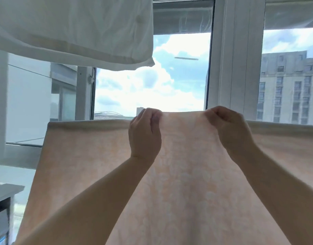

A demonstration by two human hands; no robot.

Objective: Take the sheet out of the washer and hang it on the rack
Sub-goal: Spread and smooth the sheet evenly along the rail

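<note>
Sunlit windows [152, 85] with cloudy sky back a peach patterned sheet [184, 183] spread wide. Both the left hand [145, 133] and right hand [230, 129] pinch its raised top edge with curled fingers. White bedding [72, 30] hangs overhead.

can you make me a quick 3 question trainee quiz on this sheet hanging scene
1. True or false: both hands pinch the top edge of the pale peach patterned sheet.
2. What hangs at the upper left? A) white padded bedding B) blue towel C) black jacket
3. Fill in: behind the sheet is a white-framed ____.

Key
1. True: the left hand and the right hand each grip the raised edge.
2. A, the white padded bedding.
3. Window.
</note>
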